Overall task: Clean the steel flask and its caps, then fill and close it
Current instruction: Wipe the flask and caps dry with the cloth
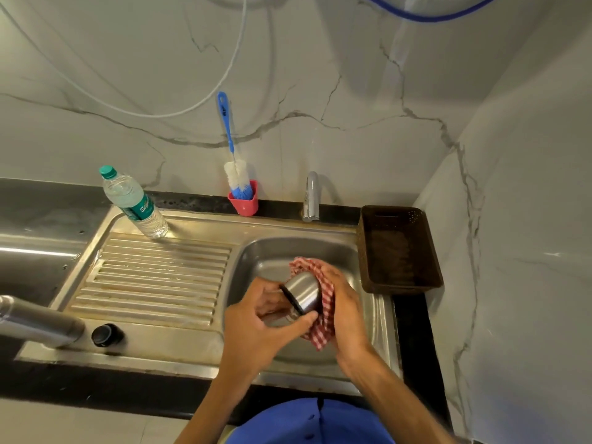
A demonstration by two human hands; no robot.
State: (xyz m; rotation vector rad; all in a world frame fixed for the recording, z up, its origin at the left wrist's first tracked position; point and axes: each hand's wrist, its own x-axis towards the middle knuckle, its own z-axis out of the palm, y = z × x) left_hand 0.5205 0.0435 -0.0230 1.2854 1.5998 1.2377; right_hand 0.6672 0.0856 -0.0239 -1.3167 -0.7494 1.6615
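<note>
Now | left hand (256, 318) grips shiny steel cap (302, 291) | right hand (342, 293) holds checked cloth (323, 328)

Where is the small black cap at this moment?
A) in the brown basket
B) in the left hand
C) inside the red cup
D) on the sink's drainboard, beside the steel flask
D: the black cap sits on the drainboard, close to the steel flask at the left edge.
</note>
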